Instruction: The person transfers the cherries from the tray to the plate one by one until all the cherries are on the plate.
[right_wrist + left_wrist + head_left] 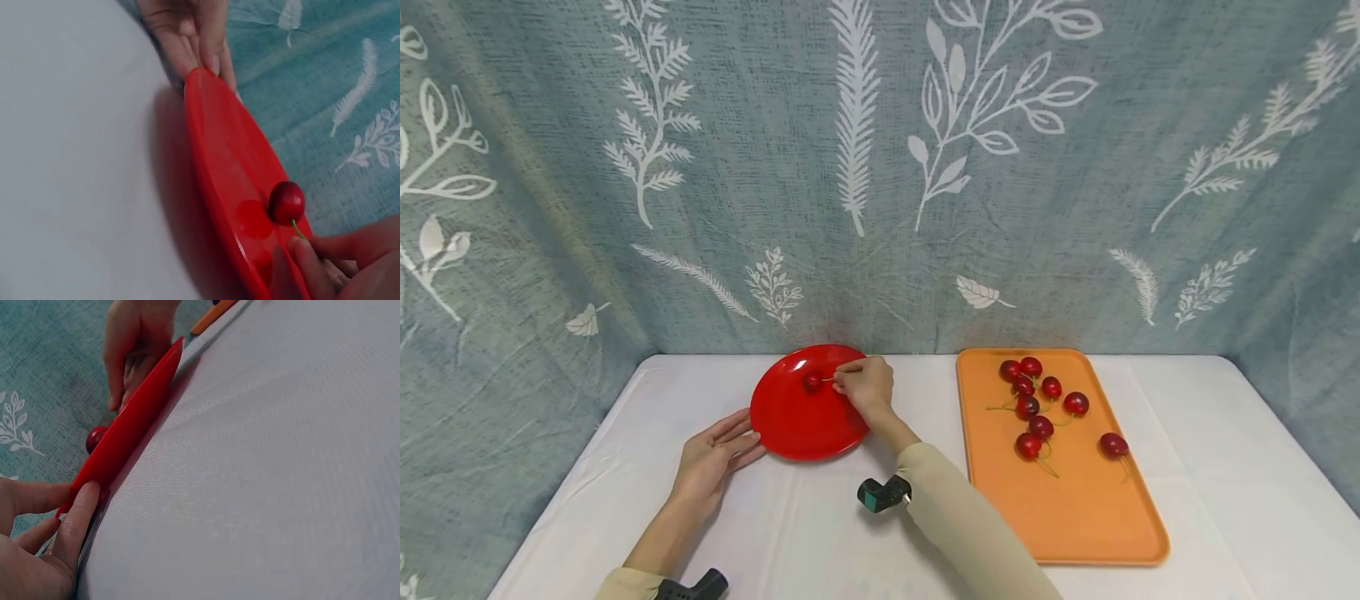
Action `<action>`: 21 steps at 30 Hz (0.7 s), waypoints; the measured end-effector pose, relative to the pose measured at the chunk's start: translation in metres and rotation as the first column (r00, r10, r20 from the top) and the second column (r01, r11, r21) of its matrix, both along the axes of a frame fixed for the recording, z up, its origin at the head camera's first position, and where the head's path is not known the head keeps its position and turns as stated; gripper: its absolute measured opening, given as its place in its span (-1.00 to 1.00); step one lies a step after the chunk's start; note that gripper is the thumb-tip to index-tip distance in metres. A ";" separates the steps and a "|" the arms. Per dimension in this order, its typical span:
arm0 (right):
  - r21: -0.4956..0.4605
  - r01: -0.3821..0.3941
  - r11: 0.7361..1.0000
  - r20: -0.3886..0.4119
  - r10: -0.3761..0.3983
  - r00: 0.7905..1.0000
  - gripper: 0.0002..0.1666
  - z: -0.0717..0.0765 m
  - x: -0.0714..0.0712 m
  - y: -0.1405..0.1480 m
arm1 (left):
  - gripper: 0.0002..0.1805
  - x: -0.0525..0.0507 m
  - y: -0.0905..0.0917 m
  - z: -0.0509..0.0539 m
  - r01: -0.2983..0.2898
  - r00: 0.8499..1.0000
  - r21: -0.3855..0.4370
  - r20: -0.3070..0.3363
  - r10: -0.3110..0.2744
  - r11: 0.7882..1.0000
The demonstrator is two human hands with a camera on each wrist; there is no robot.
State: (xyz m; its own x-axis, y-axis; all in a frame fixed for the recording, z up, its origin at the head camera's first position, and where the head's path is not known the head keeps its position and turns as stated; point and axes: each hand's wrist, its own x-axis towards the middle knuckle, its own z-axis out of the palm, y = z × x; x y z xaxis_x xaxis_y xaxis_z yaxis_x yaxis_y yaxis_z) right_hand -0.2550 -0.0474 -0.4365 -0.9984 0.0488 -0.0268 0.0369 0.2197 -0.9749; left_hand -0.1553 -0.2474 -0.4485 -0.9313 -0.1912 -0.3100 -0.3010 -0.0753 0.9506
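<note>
A round red plate point(808, 429) is on the white cloth, left of centre in the head view. At its left rim, my left hand point(709, 458) pinches the edge between thumb and fingers; the right wrist view shows this grip from across the plate. My right hand point(868, 390) reaches over the plate's right side and pinches the green stem point(299, 230) of a cherry point(812, 382). That dark red cherry is low over the plate's inner face; whether it touches the surface I cannot tell. Part of the right hand is hidden behind the plate in the left wrist view.
An orange tray point(1067, 521) lies to the right with several stemmed cherries point(1041, 427), mostly grouped toward its far half. A single cherry point(1114, 446) sits near the tray's right rim. Behind the white-covered table point(790, 533) hangs a teal curtain point(895, 275) with white leaf prints.
</note>
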 end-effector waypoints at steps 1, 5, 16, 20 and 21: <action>-0.007 0.002 1.000 0.008 -0.002 1.000 -0.93 0.000 0.000 -0.002 | -0.36 0.000 0.000 0.000 -0.001 1.000 0.001 0.000 0.001 1.000; -0.003 -0.001 1.000 0.016 0.001 1.000 -0.93 -0.001 0.003 -0.007 | -0.36 0.000 0.000 0.000 0.000 1.000 0.000 0.001 0.000 1.000; -0.045 -0.034 0.998 0.020 0.035 0.999 -0.92 -0.007 0.005 -0.012 | -0.35 -0.001 0.000 -0.003 0.010 1.000 0.001 0.011 -0.010 1.000; -0.040 -0.045 0.998 0.014 0.045 0.999 -0.92 -0.008 0.006 -0.012 | -0.35 -0.001 -0.001 -0.003 0.009 1.000 0.004 0.008 -0.009 1.000; -0.035 -0.048 0.998 0.008 0.048 0.999 -0.92 -0.008 0.006 -0.012 | -0.35 -0.001 -0.001 -0.002 0.009 1.000 0.006 0.006 -0.009 1.000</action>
